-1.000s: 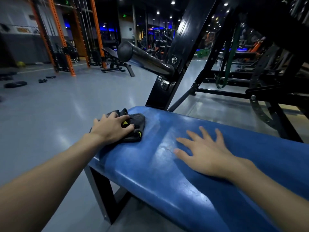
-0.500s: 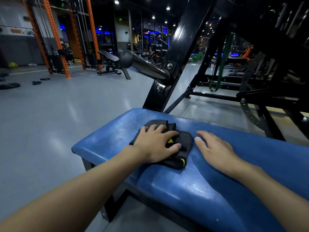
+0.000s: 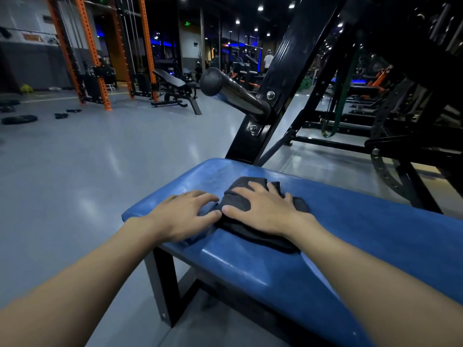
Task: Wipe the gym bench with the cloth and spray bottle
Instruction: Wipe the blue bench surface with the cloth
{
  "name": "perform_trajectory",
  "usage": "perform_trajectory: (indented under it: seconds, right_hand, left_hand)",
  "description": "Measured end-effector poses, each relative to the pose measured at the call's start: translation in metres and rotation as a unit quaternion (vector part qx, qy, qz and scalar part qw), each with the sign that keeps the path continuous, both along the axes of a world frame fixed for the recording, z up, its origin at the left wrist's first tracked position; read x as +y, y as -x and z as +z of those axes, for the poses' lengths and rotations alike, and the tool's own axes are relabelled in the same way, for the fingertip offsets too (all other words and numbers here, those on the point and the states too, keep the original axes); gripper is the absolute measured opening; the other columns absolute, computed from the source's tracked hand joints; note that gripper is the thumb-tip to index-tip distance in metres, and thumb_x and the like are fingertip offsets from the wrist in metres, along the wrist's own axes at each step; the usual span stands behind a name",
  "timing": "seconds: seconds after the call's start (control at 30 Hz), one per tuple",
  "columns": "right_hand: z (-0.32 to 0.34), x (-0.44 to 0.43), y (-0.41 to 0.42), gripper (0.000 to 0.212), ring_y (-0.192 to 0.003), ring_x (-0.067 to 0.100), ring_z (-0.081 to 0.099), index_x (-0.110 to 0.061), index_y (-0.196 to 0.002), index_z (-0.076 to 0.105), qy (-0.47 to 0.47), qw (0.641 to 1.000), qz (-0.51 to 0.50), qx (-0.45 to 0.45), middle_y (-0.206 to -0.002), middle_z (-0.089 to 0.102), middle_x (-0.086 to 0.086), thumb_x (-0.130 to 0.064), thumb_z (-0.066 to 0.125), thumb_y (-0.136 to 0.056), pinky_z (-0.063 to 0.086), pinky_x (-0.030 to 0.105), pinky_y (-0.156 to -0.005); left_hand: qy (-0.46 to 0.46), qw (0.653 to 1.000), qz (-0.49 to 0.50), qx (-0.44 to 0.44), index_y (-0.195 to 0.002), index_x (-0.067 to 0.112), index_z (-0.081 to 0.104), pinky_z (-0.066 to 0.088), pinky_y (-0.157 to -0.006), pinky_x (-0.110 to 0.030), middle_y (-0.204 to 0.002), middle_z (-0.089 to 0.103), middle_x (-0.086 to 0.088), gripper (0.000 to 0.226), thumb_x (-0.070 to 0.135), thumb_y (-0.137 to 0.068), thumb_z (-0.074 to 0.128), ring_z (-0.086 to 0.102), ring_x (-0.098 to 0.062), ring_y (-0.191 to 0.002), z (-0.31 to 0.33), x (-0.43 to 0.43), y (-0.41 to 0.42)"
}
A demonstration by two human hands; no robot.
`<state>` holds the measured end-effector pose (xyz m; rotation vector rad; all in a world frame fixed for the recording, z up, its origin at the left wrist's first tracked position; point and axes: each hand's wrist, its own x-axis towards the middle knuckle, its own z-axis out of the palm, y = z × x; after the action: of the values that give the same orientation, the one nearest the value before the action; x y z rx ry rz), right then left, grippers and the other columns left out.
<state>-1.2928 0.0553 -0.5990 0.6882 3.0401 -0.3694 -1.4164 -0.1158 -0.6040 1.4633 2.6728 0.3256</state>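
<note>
The blue padded gym bench (image 3: 363, 234) runs from the middle to the lower right. On its left end lies a dark grey cloth (image 3: 236, 199), bunched up. My right hand (image 3: 263, 211) lies palm down on the cloth with its fingers spread and presses it onto the pad. Just left of the cloth, my left hand (image 3: 185, 214) rests flat on the bare pad, its fingertips at the cloth's edge. No spray bottle is in view.
A black slanted steel post (image 3: 283, 78) with a round-ended bar (image 3: 230, 92) rises right behind the bench. Black machine frames and a green band (image 3: 338, 96) stand at the right. An orange rack (image 3: 92, 51), an incline bench (image 3: 172, 83) and floor plates (image 3: 18, 119) are at the far left.
The cloth has passed from my left hand to my right hand. It slid right along the pad from the left end. My left hand now lies on bare pad.
</note>
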Motion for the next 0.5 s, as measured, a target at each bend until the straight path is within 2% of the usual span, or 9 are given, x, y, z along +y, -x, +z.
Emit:
perform_trajectory:
  seconds: [0.1,0.2,0.33,0.5]
  right_hand:
    - [0.000,0.010,-0.022,0.076,-0.152,0.031,0.003,-0.051,-0.149,0.023,-0.013,1.000,-0.010,-0.005,-0.166,0.009,-0.009,-0.085,0.030,-0.081,0.008,0.065,-0.115]
    - [0.002,0.019,-0.041,0.080,-0.151,0.033,0.006,-0.050,-0.148,0.024,-0.022,0.999,-0.037,-0.020,-0.165,0.011,-0.010,-0.088,0.028,-0.078,0.008,0.069,-0.113]
    - [0.005,0.012,-0.033,0.104,-0.150,0.042,0.002,-0.044,-0.149,0.026,0.018,0.997,-0.074,-0.018,-0.164,0.016,-0.006,-0.100,0.024,-0.061,0.002,0.078,-0.107]
    - [-0.007,0.014,-0.040,0.083,-0.146,0.036,0.014,-0.048,-0.138,0.034,-0.011,0.998,-0.060,0.034,-0.155,0.028,-0.011,-0.090,0.036,-0.067,0.011,0.075,-0.106]
  left_hand:
    - [0.010,1.000,-0.006,0.002,-0.143,0.044,0.045,0.030,-0.113,-0.039,-0.152,0.043,0.012,0.088,0.081,-0.071,0.012,0.040,-0.013,-0.140,0.001,0.001,-0.001]
    - [0.040,0.999,-0.011,0.014,-0.144,0.051,0.040,0.026,-0.115,-0.042,-0.153,0.040,0.007,0.081,0.082,-0.073,0.018,0.034,-0.016,-0.143,0.000,0.005,-0.006]
    - [0.069,0.997,-0.016,0.015,-0.144,0.059,0.034,0.020,-0.117,-0.044,-0.154,0.034,0.004,0.088,0.089,-0.063,0.015,0.024,-0.017,-0.147,-0.002,0.007,-0.012]
    - [0.050,0.998,-0.028,0.006,-0.138,0.062,0.041,0.023,-0.114,-0.054,-0.158,0.033,0.016,0.084,0.095,-0.062,0.025,0.027,-0.014,-0.147,0.000,0.013,-0.019]
